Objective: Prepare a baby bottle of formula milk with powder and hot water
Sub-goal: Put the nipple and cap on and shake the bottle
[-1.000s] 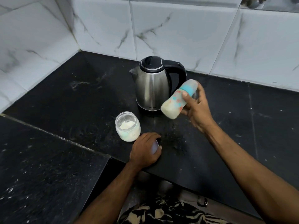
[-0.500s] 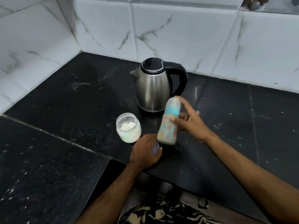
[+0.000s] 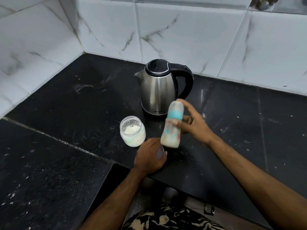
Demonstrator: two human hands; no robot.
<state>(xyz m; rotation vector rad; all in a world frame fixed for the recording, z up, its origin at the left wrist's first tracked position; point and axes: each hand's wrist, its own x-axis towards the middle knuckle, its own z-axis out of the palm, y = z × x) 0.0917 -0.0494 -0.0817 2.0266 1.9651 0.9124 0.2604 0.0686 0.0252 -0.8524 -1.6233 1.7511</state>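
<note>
I hold the baby bottle (image 3: 172, 125) in my right hand (image 3: 193, 126), close to upright with its capped top leaning slightly away from me. My thumb (image 3: 178, 124) crosses the front of the bottle just under the blue ring (image 3: 174, 114), and my other fingers curl round its far side, so they are clamped on it. The bottle is blurred; pale milk shows in its lower part, and its base hangs just above the counter (image 3: 232, 122), right beside my left hand (image 3: 150, 156).

My left hand lies palm down near the counter's front edge, its fingers curled over a small pale round thing (image 3: 160, 152). Only a sliver of it shows under my fingers, so I cannot tell what it is.

The open jar (image 3: 132, 131) of white powder stands on the counter just left of the bottle and just beyond my left hand. The steel kettle (image 3: 157, 89), with black lid and handle, stands behind both, spout to the left, near the marble-tiled wall (image 3: 182, 34). White specks dot the dark counter.
</note>
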